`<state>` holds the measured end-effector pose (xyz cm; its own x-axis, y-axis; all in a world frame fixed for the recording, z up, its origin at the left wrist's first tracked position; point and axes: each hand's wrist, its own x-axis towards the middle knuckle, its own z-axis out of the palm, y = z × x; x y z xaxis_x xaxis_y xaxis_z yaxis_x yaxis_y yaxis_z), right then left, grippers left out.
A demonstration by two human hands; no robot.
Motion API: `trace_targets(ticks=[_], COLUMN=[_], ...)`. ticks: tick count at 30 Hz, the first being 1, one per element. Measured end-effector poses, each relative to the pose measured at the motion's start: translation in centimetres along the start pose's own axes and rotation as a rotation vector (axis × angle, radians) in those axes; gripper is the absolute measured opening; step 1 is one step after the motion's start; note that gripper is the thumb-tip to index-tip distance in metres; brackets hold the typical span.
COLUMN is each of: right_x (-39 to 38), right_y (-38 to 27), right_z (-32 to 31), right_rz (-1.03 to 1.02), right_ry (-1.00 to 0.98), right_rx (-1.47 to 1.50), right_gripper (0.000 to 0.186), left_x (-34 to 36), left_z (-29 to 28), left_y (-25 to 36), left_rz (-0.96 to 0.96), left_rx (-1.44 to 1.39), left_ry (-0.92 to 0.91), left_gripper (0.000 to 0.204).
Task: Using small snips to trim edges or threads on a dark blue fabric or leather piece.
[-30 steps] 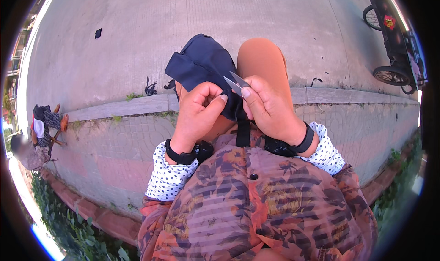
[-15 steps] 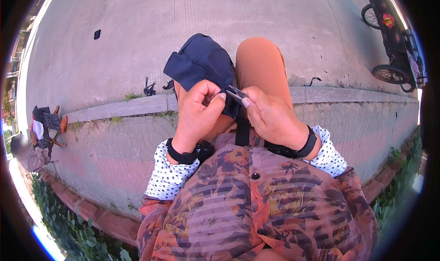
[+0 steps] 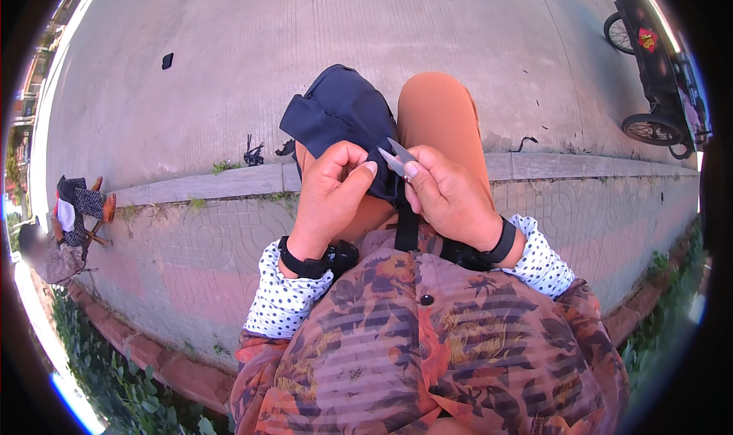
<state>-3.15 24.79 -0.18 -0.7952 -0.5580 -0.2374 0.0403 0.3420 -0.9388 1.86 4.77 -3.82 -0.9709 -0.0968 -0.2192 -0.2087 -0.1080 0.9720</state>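
Observation:
A dark navy cloth item (image 3: pixel 341 108) lies over my left knee, and a fold of it comes up between my hands. My left hand (image 3: pixel 330 194) is closed on the edge of this cloth, thumb against curled fingers. What lies inside the pinch is mostly hidden. In my right hand (image 3: pixel 456 200) is a small pair of thread snips (image 3: pixel 395 160), held between thumb and fingers. Its two pointed metal blades stand apart, tips toward the upper left, close to the cloth fold and the left thumb. A black strap (image 3: pixel 407 229) runs down below the cloth toward my shirt.
Ahead stretches a concrete road, with a stone curb (image 3: pixel 221 188) before the paving. Black scraps (image 3: pixel 253 151) and a small black object (image 3: pixel 167 61) lie on it. A person (image 3: pixel 72 221) sits far left. At the right stands a dark three-wheeled cart (image 3: pixel 649 69). Green plants (image 3: pixel 126 381) border the paving.
The snips' blades have spread apart, where they were nearly together before. My right hand has shifted slightly, while my left hand keeps its pinch. The whole view has moved a little.

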Motion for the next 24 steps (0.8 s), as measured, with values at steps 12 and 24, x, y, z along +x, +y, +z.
trace_targets(ticks=[12, 24], right_x=[0.0, 1.4], right_y=[0.5, 0.5], right_z=[-1.4, 0.5], right_rz=[0.083, -0.024], right_ry=[-0.147, 0.044], right_rx=[0.291, 0.043], right_gripper=[0.021, 0.026], left_x=[-0.1, 0.0], left_z=[0.0, 0.1], left_y=[0.3, -0.5], left_rz=[-0.056, 0.032], left_rx=[-0.061, -0.061], left_ry=[0.017, -0.020], left_gripper=[0.005, 0.006])
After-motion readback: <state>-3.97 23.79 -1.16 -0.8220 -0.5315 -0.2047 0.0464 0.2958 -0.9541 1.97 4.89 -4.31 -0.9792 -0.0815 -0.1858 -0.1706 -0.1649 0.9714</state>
